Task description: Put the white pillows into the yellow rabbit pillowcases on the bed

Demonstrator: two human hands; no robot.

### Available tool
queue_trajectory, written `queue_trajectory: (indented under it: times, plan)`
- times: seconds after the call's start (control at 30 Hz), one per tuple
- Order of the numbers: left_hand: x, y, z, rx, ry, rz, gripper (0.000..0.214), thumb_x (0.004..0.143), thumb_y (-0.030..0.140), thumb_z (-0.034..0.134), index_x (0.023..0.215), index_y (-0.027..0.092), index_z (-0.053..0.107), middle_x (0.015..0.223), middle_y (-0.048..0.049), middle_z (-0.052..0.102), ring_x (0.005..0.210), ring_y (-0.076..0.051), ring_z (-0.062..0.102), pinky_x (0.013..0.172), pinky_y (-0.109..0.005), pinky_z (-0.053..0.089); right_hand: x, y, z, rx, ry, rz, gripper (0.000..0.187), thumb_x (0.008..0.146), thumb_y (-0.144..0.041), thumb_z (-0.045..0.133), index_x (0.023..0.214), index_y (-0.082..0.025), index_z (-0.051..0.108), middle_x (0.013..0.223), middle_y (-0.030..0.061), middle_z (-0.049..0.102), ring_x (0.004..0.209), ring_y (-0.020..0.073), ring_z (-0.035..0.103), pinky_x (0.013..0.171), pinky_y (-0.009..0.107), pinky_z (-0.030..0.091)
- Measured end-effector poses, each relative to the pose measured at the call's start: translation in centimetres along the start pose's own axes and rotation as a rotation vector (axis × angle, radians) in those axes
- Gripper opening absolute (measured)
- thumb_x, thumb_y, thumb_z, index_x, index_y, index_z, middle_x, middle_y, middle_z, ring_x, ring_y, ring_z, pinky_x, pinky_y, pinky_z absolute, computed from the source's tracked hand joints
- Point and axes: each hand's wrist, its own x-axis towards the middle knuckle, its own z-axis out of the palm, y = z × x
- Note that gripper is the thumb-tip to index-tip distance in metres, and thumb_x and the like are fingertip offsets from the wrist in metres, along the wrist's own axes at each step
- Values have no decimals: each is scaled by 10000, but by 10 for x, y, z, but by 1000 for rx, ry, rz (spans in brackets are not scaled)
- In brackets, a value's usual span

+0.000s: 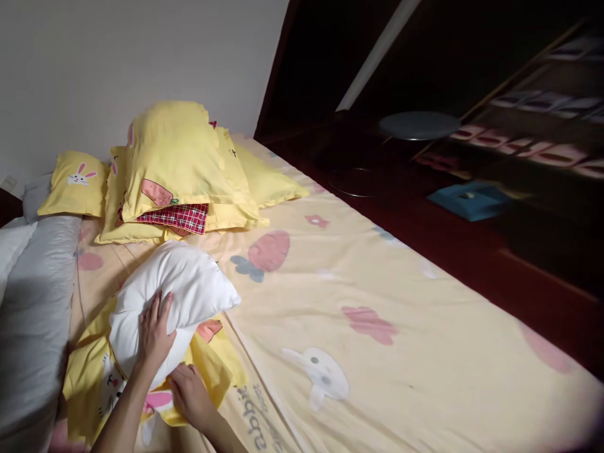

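A white pillow insert (191,277) lies partly inside a yellow pillowcase (87,371) printed with a rabbit face, and most of the insert shows. My left hand (158,333) rests on top of the white insert, its fingers spread over the cloth. Lower down, my right hand (191,393) has its fingers curled at the pillowcase's edge, beside the insert's lower end. The fingertips of that hand are partly hidden in the fabric.
A stack of yellow pillows (174,157) stands against the wall, with red plaid cloth (174,217) between them. Left lies grey bedding (35,314). The patterned bed sheet (425,358) stretches right to the bed's edge. Beyond are a round stool (418,126), a blue box (467,200) and a shoe rack (533,148).
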Motion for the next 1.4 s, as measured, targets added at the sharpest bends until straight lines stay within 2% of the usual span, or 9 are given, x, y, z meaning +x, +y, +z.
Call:
queue_trajectory:
  times: [0.13, 0.3, 0.67, 0.8, 0.9, 1.0, 1.1, 1.27, 1.4]
  plan:
    - [-7, -9, 8, 31, 43, 38, 890, 742, 131, 642, 1527, 283, 250, 1571, -127, 369, 1401, -290, 416, 1035, -439, 442, 19, -5, 5, -147, -136, 46, 330, 801, -309, 618, 1121, -233, 622, 1241, 86, 640, 1154, 295, 529, 999, 492, 340]
    - [-15, -10, 21, 27, 107, 115, 824, 739, 127, 637, 1496, 227, 328, 1564, -170, 362, 1431, -315, 356, 1081, -481, 388, 11, -5, 0, -235, -262, -28, 228, 811, -235, 562, 1012, -245, 671, 1213, 69, 648, 1184, 298, 499, 992, 506, 317]
    - [-31, -13, 52, -95, 5, 322, 829, 697, 288, 633, 1479, 197, 374, 1566, -180, 361, 1433, -346, 347, 1116, -519, 329, -21, -26, -11, 94, 33, -99, 201, 927, -311, 407, 905, -246, 596, 925, 27, 664, 943, 228, 573, 908, 430, 365]
    - [-40, 7, 32, -163, -164, 252, 842, 666, 120, 534, 1483, 252, 380, 1548, -87, 421, 1372, -273, 450, 1078, -436, 407, -30, -4, -19, 95, 116, -43, 232, 926, -361, 408, 889, -247, 605, 902, 43, 659, 898, 247, 579, 882, 458, 398]
    - [-52, 29, 7, -184, -233, 248, 835, 664, 4, 429, 1459, 260, 421, 1493, -31, 502, 1330, -198, 504, 1059, -375, 446, -40, 9, -12, 233, 377, 195, 264, 889, -465, 475, 841, -242, 607, 840, 52, 652, 839, 270, 591, 831, 470, 447]
    - [-67, 39, -17, -192, -206, 313, 665, 794, 49, 430, 1428, 249, 457, 1460, 3, 542, 1338, -150, 493, 1096, -330, 434, -51, 8, -4, 583, 607, 396, 294, 831, -536, 566, 845, -244, 603, 791, 37, 644, 784, 264, 610, 758, 419, 502]
    - [-89, 28, -31, -167, -89, 398, 500, 888, 219, 491, 1389, 219, 490, 1418, -17, 585, 1327, -162, 501, 1107, -333, 424, -60, 9, -7, 836, 666, 481, 310, 821, -544, 586, 922, -252, 611, 800, 23, 657, 739, 244, 623, 681, 368, 520]
    - [-130, 0, -18, -41, 244, 359, 250, 868, 139, 468, 989, 199, 678, 887, -65, 733, 860, -205, 665, 807, -358, 484, -62, 33, -26, 452, 485, 472, 300, 734, -508, 600, 830, -235, 677, 719, 49, 678, 732, 292, 639, 712, 443, 531]
    - [-141, 9, 4, -105, 230, 331, 270, 927, 254, 409, 979, 197, 669, 874, -39, 724, 831, -187, 650, 818, -361, 469, -69, 30, -53, 82, 314, 253, 164, 823, -316, 539, 811, -240, 683, 841, 74, 718, 811, 277, 656, 782, 434, 525]
